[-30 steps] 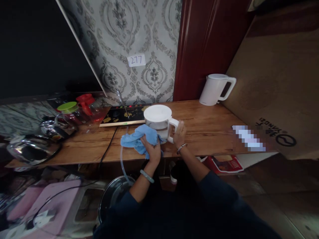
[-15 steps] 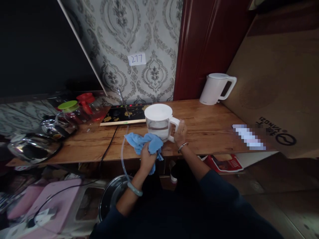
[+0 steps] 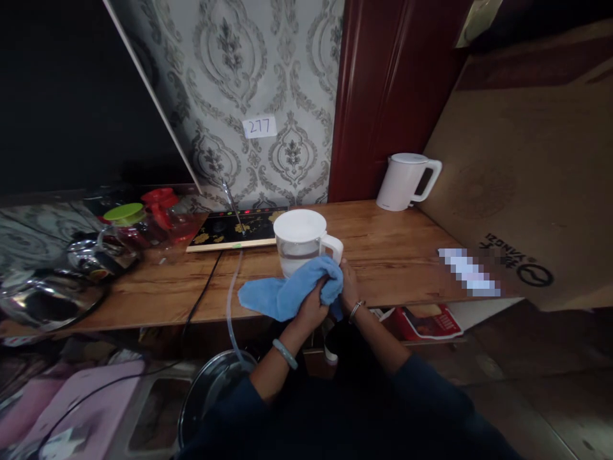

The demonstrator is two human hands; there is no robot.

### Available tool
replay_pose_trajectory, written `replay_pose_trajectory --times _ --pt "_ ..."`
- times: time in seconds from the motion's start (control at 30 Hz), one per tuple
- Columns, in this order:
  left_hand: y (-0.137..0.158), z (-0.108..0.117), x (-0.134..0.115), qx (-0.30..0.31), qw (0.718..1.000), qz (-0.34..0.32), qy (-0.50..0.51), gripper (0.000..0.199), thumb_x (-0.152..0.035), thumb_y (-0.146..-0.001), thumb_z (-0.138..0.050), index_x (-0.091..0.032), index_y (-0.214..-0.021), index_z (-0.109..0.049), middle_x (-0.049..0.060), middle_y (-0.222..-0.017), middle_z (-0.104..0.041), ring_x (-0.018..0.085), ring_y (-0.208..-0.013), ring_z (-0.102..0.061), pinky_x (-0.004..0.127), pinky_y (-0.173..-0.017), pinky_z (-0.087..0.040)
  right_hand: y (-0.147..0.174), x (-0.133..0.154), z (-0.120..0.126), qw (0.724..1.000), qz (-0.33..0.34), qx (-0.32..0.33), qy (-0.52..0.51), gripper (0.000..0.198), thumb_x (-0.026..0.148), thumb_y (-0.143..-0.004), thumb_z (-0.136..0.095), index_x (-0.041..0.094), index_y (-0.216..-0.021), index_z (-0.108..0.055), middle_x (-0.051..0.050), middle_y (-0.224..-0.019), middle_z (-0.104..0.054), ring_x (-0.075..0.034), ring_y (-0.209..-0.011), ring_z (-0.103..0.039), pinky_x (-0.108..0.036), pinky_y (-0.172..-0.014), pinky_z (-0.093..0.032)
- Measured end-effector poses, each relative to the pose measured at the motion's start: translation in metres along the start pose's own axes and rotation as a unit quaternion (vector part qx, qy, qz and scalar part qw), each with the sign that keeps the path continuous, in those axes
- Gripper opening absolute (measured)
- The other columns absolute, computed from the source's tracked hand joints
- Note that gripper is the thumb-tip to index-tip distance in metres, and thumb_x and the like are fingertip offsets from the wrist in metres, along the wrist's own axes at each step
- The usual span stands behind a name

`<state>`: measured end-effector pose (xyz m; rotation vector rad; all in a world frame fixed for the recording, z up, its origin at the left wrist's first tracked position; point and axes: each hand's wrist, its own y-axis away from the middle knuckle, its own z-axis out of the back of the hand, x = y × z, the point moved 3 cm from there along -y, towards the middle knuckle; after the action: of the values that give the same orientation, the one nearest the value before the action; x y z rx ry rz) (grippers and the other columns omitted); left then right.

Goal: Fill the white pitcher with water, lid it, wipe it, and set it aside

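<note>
A white-lidded clear jug point(image 3: 301, 239) with a white handle stands near the front edge of the wooden table point(image 3: 393, 249). My left hand point(image 3: 312, 308) grips a blue cloth point(image 3: 287, 292) and presses it against the jug's lower front, by the handle. My right hand point(image 3: 348, 291) sits just right of the cloth, at the base of the jug's handle, partly covered by the cloth; whether it grips the handle I cannot make out.
A white electric kettle point(image 3: 405, 181) stands at the back right. A black tea tray point(image 3: 230, 230) with a tap, glass pots point(image 3: 129, 223) and a steel kettle point(image 3: 43, 300) fill the left. A clear hose point(image 3: 230, 300) drops toward a steel bucket point(image 3: 211, 396). A cardboard sheet point(image 3: 517, 191) leans at right.
My left hand has carried the cloth from the jug's left front across to its handle side. My right hand has slid down the handle to its base.
</note>
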<state>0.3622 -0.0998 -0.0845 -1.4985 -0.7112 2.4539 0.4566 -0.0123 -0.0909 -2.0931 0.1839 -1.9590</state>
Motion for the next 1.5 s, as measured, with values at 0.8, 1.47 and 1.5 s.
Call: replay_pose_trajectory --times 0.8,1.47,1.5 --pt "0.007 0.021 -0.085 0.194 0.980 -0.034 0.017 0.052 -0.024 -0.075 -0.067 -0.018 -0.126 -0.058 0.010 -0.118 -0.066 0.025 -0.108 -0.061 0.038 -0.095 -0.049 0.056 0.078 0.052 1.000 0.003 -0.013 0.006 0.034 0.043 -0.074 -0.069 0.020 -0.098 -0.064 -0.004 -0.090 -0.070 -0.020 -0.081 -0.065 -0.034 -0.077 -0.054" --pt "-0.091 0.101 -0.051 -0.138 0.926 -0.124 -0.328 0.044 -0.035 -0.095 -0.036 -0.015 -0.126 -0.059 0.014 -0.135 -0.054 0.027 -0.131 -0.040 0.049 -0.111 -0.033 -0.009 0.090 -0.010 0.914 0.321 -0.018 0.248 0.052 0.028 -0.085 -0.055 0.024 -0.135 -0.044 -0.012 -0.136 -0.042 -0.027 -0.127 -0.043 -0.048 -0.106 -0.041" --pt "-0.090 0.100 -0.052 -0.139 0.926 -0.127 -0.327 0.043 -0.035 -0.095 -0.036 -0.015 -0.126 -0.059 0.014 -0.134 -0.055 0.027 -0.131 -0.041 0.049 -0.110 -0.034 -0.007 0.085 -0.008 0.915 0.322 -0.030 0.240 0.053 0.028 -0.085 -0.055 0.024 -0.136 -0.042 -0.012 -0.136 -0.042 -0.026 -0.128 -0.043 -0.048 -0.106 -0.041"
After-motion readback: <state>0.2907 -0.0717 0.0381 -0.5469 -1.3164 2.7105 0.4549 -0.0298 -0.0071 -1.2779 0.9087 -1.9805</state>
